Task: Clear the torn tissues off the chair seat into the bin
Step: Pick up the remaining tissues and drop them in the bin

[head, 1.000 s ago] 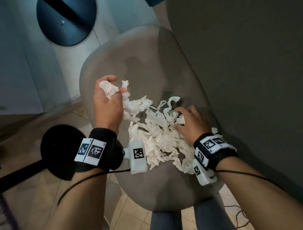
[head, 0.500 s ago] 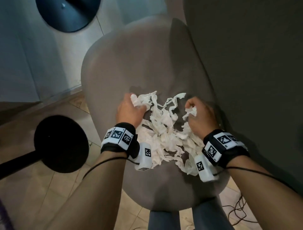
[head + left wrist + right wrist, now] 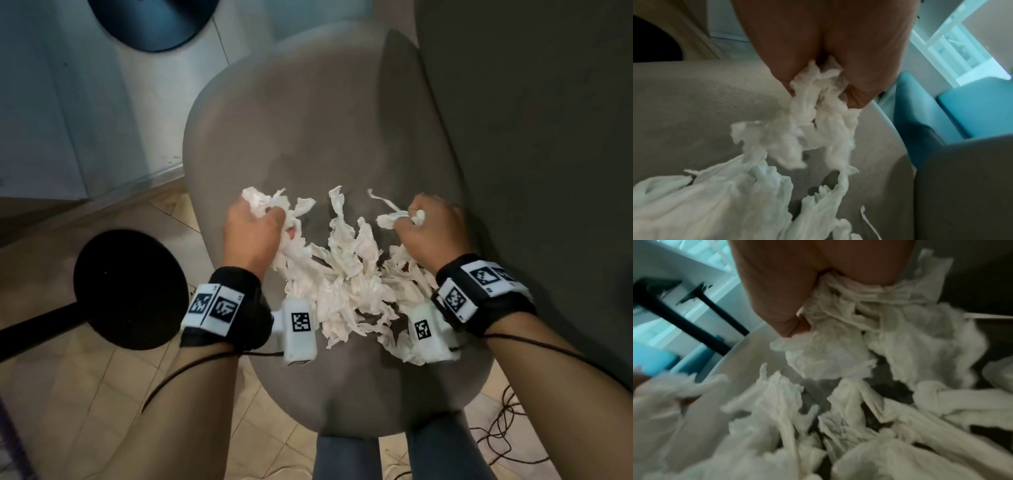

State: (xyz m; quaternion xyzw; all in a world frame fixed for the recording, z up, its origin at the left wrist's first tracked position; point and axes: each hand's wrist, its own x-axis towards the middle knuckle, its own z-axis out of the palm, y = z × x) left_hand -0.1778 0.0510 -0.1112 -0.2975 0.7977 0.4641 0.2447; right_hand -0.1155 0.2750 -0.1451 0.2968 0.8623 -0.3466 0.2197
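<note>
A heap of torn white tissues (image 3: pixel 346 284) lies on the grey chair seat (image 3: pixel 308 120), between my two hands. My left hand (image 3: pixel 255 226) grips a wad of tissues at the heap's left side, with shreds poking out above the fist. My right hand (image 3: pixel 428 222) is clenched round more tissues at the right side. In the left wrist view the tissues (image 3: pixel 818 104) bunch between palm and curled fingers. In the right wrist view the tissues (image 3: pixel 849 305) spill from the fist over the heap. No bin is clearly in view.
The chair's dark backrest (image 3: pixel 531 137) rises at the right. A round black base (image 3: pixel 130 291) with a bar stands on the tiled floor to the left, another dark disc (image 3: pixel 150 24) at the top. Cables (image 3: pixel 507 428) lie on the floor at lower right.
Both hands drew in over the heap and closed into fists on tissues. The left hand came down from the seat's far left; the heap is now gathered tighter between the hands.
</note>
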